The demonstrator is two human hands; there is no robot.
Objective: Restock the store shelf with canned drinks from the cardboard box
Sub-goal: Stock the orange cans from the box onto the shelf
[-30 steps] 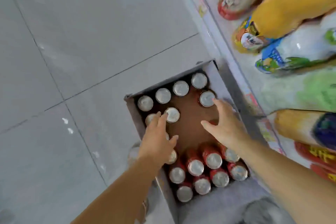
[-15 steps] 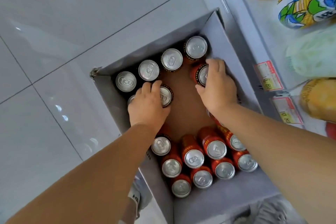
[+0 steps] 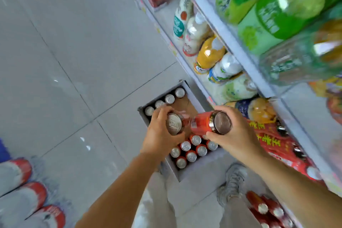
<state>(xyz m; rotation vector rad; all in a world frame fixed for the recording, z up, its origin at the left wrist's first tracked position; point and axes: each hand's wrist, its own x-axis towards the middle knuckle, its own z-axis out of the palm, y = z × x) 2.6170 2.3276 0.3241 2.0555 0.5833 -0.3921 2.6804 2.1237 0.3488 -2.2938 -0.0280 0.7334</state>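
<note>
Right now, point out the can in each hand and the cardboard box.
Left-hand can (image 3: pixel 174 123), head view, on its silver top.
Right-hand can (image 3: pixel 200 123), head view, on its red side.
Cardboard box (image 3: pixel 185 105), head view, on its bare brown floor.

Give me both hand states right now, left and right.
Left hand: closed, gripping a silver-topped can, top toward the camera.
Right hand: closed, gripping a red can tipped sideways.

left hand (image 3: pixel 158 138) gripping left can (image 3: pixel 174 123), right hand (image 3: pixel 239 135) gripping right can (image 3: pixel 203 122) (arms outstretched)
</note>
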